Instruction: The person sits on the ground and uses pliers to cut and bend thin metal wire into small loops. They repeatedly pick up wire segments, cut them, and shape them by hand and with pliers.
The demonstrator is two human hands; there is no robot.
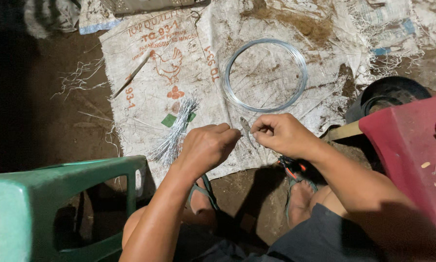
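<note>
Pinched between both hands: pliers (247,130), right hand (282,134) gripping the handle side, left hand (207,147) curled shut at the jaws. Underfoot, bare dirt floor (43,111), dim. Spread far: dirty white woven sack (198,53), orange rooster print at left, wire coil (265,75) centre, cut wire bundle (175,136) near-left. Green plastic stool (43,204) near left; red one (412,150) right.

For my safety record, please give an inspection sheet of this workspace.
Surface: dirty white woven sack spread on an earth floor.
Job's things: pliers between both hands; wire coil; bundle of cut wires.
Clutter: thin stick, small green scrap.
Grippers: left hand and right hand closed around the pliers.
Cables: nothing seen.
Surroundings: green plastic stool, red stool, black round container.
</note>
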